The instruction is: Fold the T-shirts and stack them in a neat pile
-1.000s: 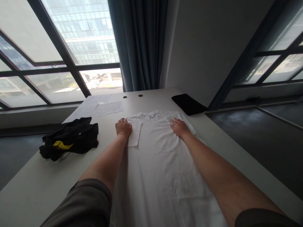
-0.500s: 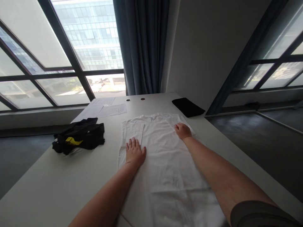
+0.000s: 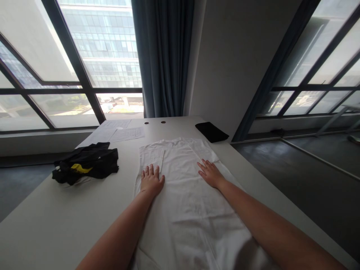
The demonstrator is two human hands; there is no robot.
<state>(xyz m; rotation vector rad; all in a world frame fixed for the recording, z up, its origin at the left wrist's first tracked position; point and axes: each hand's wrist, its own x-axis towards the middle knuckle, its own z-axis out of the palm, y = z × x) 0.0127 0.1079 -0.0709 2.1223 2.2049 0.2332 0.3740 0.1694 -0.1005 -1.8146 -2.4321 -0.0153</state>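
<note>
A white T-shirt (image 3: 180, 191) lies spread on the table in front of me, its collar toward the far end and both sleeves folded inward over the body. My left hand (image 3: 152, 183) rests flat on the left sleeve's lower edge, fingers spread. On the other side, my right hand (image 3: 210, 173) lies flat near the end of the right sleeve, with its fingers apart. Neither hand grips the cloth. Some wrinkles cross the shirt's middle and lower part, and its near end runs out of view below.
The white table (image 3: 92, 210) carries a crumpled black garment (image 3: 95, 161) with a yellow patch at left. Paper sheets (image 3: 127, 134) lie behind it. A folded black cloth (image 3: 212, 132) sits at the far right edge. Beyond are a blue curtain (image 3: 164, 60) and windows.
My right hand has let go of the right sleeve's edge and now lies flat, with the sleeve folded inward. The left hand stays on the left sleeve. The view has shifted slightly right.
</note>
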